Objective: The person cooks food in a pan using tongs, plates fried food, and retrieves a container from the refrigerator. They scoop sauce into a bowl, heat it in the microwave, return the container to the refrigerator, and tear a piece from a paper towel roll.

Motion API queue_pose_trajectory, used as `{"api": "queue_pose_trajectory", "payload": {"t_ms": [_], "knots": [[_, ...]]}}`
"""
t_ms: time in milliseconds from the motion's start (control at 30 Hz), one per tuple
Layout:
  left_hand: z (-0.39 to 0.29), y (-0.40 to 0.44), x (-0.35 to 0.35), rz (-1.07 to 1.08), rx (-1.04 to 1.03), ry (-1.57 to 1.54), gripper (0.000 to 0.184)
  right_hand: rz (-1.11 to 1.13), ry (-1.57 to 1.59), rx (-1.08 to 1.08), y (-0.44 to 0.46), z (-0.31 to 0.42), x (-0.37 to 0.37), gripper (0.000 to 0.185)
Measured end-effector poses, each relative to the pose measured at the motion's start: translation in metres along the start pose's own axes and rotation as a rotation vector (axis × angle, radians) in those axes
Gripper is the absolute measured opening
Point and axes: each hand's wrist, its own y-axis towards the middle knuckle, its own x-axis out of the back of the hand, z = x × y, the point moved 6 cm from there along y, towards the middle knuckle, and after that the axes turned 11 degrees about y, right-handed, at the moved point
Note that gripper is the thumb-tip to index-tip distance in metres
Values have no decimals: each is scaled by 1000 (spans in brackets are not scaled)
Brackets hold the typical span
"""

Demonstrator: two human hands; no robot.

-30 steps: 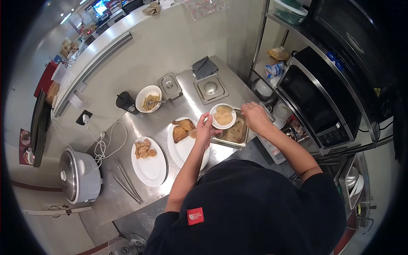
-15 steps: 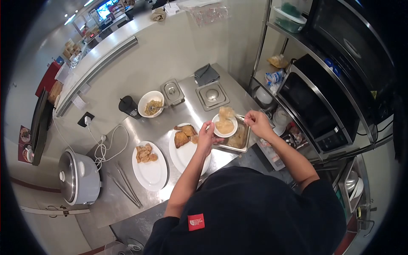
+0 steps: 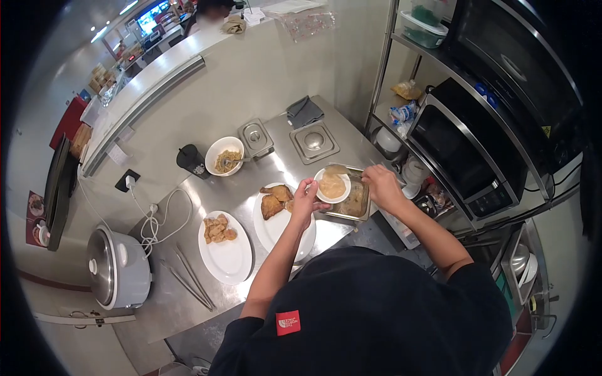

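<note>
My left hand (image 3: 305,203) grips the rim of a small white bowl (image 3: 329,200) filled with thick tan food (image 3: 333,185). In my right hand (image 3: 382,187) is the handle of a spoon (image 3: 338,170), whose head is over the bowl's far edge. Both are held above or beside a rectangular steel pan (image 3: 367,210) with brownish liquid food inside. Below my left forearm lies an oval white plate (image 3: 276,241) with browned chicken pieces (image 3: 273,202). Another oval plate (image 3: 227,262) to the left carries chopped, light brown chunks (image 3: 217,229).
A white bowl (image 3: 211,150) of noodle-like food, a black tumbler (image 3: 190,161), steel lids (image 3: 313,141) and a grey cloth (image 3: 305,111) stand at the back. Tongs (image 3: 188,282) and a rice cooker (image 3: 119,266) are left; a microwave (image 3: 461,156) is right. A person (image 3: 213,12) is beyond the counter.
The spoon has turned over and its tan load is now in the bowl. More of the pan shows. A person has appeared beyond the counter.
</note>
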Motion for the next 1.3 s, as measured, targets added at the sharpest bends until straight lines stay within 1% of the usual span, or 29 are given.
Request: {"api": "queue_pose_trajectory", "payload": {"t_ms": [33, 100, 133, 200, 233, 267, 333, 400, 467, 500, 567, 600, 633, 700, 733, 767, 800, 833, 867, 933, 1000, 1033, 1067, 1100, 1133, 1167, 1233, 1267, 1300], "knots": [[0, 0, 1, 5, 0, 0, 28, -2, -4, -2, -4, -6, -6, 7], [-1, -1, 6, 37, -14, 15, 28, 80, 535, -559, -21, -42, -33, 3], [-1, -1, 7, 44, -13, 20, 28, 72, 535, -563, -23, -43, -33, 3], [2, -1, 9, 55, 9, -8, 28, 54, 1403, -1108, -41, -50, -56, 2], [3, -1, 11, 60, 10, -6, 28, 42, 1495, -1155, -42, -46, -55, 4], [4, -1, 13, 78, 23, -52, 28, 34, 1495, -1156, -43, -46, -54, 4], [6, -1, 18, 106, 38, -89, 28, -96, 1691, -1218, -48, -44, -56, 5], [8, -2, 26, 90, 21, -171, 28, -171, 1678, -1222, -54, -46, -61, 6], [8, -4, 36, 94, -4, -181, 29, -179, 1130, -1111, -68, -67, -68, 6], [7, -4, 39, 88, -34, -203, 29, -82, 598, -1019, -72, -77, -71, 8], [10, -1, 47, 106, -61, -148, 30, 263, -229, -734, -63, -82, -102, 13], [10, 0, 49, 106, -99, -106, 30, 226, -187, -792, -63, -73, -108, 17], [11, 0, 49, 108, -80, -41, 30, 184, -149, -849, -59, -61, -111, 22], [4, -7, 42, 101, -35, 47, 29, 294, -191, -877, -43, -27, -95, 26], [0, -12, 33, 117, -33, 57, 27, 270, -157, -729, -42, -26, -92, 34], [-3, -16, 23, 143, -18, 84, 27, 197, 75, -660, -49, -28, -84, 37], [-5, -21, 12, 165, 2, 114, 26, 164, 60, -699, -58, -25, -63, 37], [-4, -24, -3, 198, 24, 120, 26, 124, 612, -864, -72, -18, -54, 36], [-2, -25, -20, 231, 36, 135, 26, 63, 1181, -966, -82, -6, -47, 35], [1, -29, -61, 340, 54, 124, 26, 20, 1206, -969, -105, -4, -19, 33], [6, -33, -104, 379, 86, 140, 26, -249, 1308, -988, -134, -11, 9, 33], [10, -35, -129, 425, 108, 117, 26, -351, 1228, -1005, -148, -18, 23, 30], [16, -38, -154, 472, 131, 93, 26, -364, 1221, -1006, -161, -21, 36, 30], [23, -38, -179, 538, 124, 104, 27, -463, 1150, -1035, -175, -25, 57, 27], [30, -37, -201, 551, 124, 104, 27, -559, 1077, -1061, -191, -30, 76, 25], [38, -39, -226, 642, 152, 147, 27, -631, 1038, -1046, -207, -37, 94, 23], [44, -37, -275, 811, 208, 224, 29, -692, 969, -1087, -234, -39, 135, 22], [45, -24, -300, 812, 206, 224, 29, -740, 902, -1133, -248, -40, 156, 21], [51, -10, -328, 867, 177, 307, 30, -737, 901, -1135, -261, -41, 171, 21]]}}
